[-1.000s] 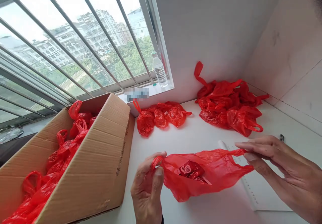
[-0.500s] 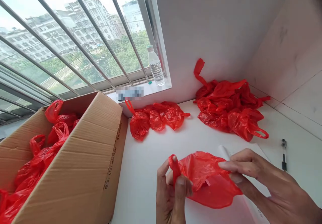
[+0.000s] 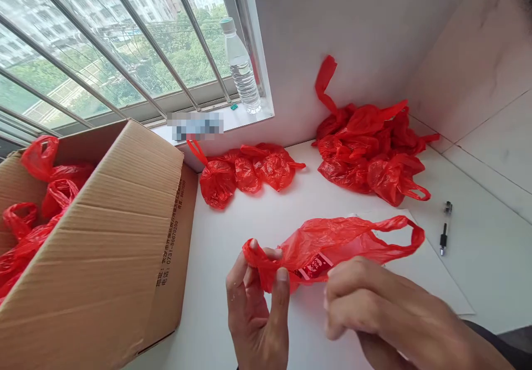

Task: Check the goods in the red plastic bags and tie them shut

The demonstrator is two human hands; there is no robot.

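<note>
A red plastic bag with loop handles is stretched out over the table in front of me. My left hand grips one handle between thumb and fingers. Inside the bag's mouth shows a small dark red packet with white lettering. The other handle hangs loose to the right. My right hand is curled in front of the bag's near edge, its fingertips blurred and partly hidden, so what they pinch does not show.
An open cardboard box of red bags stands at left. Filled red bags line the wall, with a larger pile in the corner. White paper and a pen lie at right. A water bottle stands on the sill.
My right hand has come off the bag's far right part and moved left and nearer, curling. The right handle now spreads free, and the packet inside has become visible. The view tilted down.
</note>
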